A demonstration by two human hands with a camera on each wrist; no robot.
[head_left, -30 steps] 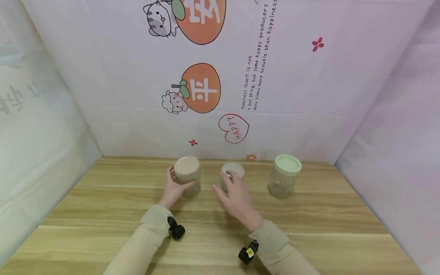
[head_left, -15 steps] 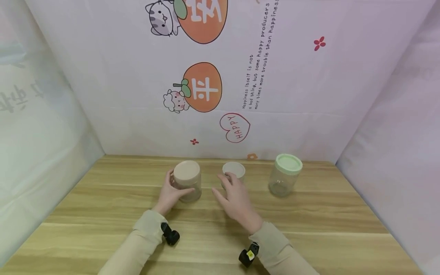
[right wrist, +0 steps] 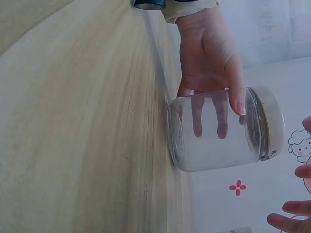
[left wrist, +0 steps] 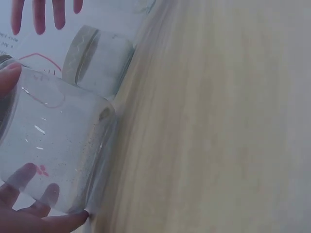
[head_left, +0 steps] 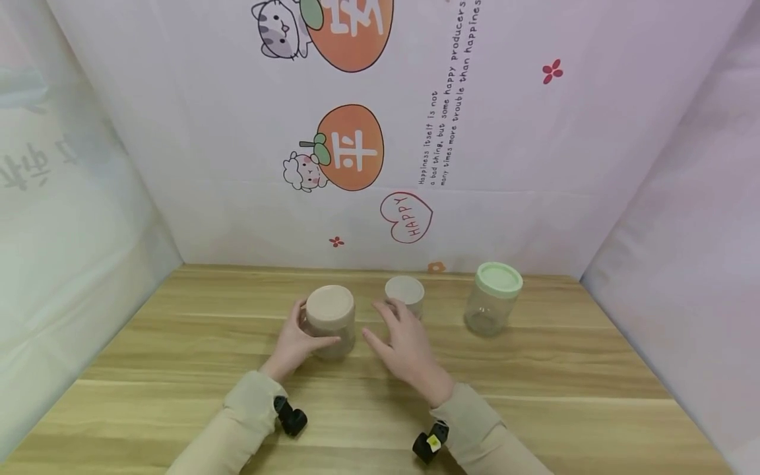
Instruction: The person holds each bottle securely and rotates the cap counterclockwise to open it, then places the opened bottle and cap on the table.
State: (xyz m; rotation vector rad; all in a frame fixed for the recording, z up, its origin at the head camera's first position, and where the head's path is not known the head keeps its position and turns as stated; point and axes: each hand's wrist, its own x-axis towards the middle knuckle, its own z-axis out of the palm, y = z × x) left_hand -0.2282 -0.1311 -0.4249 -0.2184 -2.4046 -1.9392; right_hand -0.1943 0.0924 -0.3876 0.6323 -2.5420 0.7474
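Note:
My left hand (head_left: 295,340) grips a clear jar with a beige lid (head_left: 330,303), thumb on the near side and fingers round the far side. The jar stands upright, its base right at the tabletop. Through its wall (right wrist: 214,138) the left fingers show in the right wrist view. My right hand (head_left: 408,344) holds nothing; its thumb and fingers are spread, and they point toward the gripped jar. Behind the right fingers is a smaller jar with a white lid (head_left: 405,290), partly hidden by that hand. In the left wrist view this smaller jar (left wrist: 109,63) stands beyond the gripped one.
A third clear jar with a green lid (head_left: 497,281) stands at the back right. The wood-grain table (head_left: 564,396) meets a printed white cloth (head_left: 505,165) at the back. Cloth walls also rise at left and right.
My left hand has drawn the beige-lidded jar toward me and a little to the right. The right hand has shifted slightly left, away from the white-lidded jar. The other jars stay put.

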